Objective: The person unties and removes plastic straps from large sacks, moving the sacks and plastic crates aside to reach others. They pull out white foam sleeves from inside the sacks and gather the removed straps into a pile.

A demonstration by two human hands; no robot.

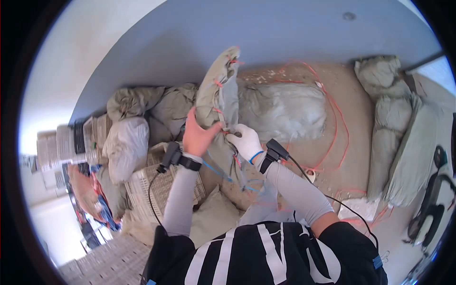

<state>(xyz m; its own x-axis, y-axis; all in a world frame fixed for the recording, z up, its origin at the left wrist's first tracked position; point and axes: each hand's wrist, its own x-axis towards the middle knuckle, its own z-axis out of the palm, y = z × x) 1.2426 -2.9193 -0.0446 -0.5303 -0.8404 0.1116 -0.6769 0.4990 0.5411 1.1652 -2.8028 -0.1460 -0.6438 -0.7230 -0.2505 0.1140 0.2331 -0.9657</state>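
A grey-green woven sack [212, 95] stands up in front of me, its edge gathered by several short red ties. My left hand [199, 135] grips the sack's side low down, thumb toward the tied edge. Beside it, my right hand [246, 142], in a white glove with a blue cuff, is closed with its fingertips pinching the sack's edge near a red tie [225, 133]. Just what lies between those fingertips is too small to make out. Below both hands hangs the lower part of the sack, near a blue cord [218, 172].
Behind the sack lies a full, pale sack [285, 111] on the floor. Red cord [336, 111] loops across the floor to the right. More long sacks [389, 133] lean at the right. Plastic crates [147, 185] and a white bag [126, 147] are at the left.
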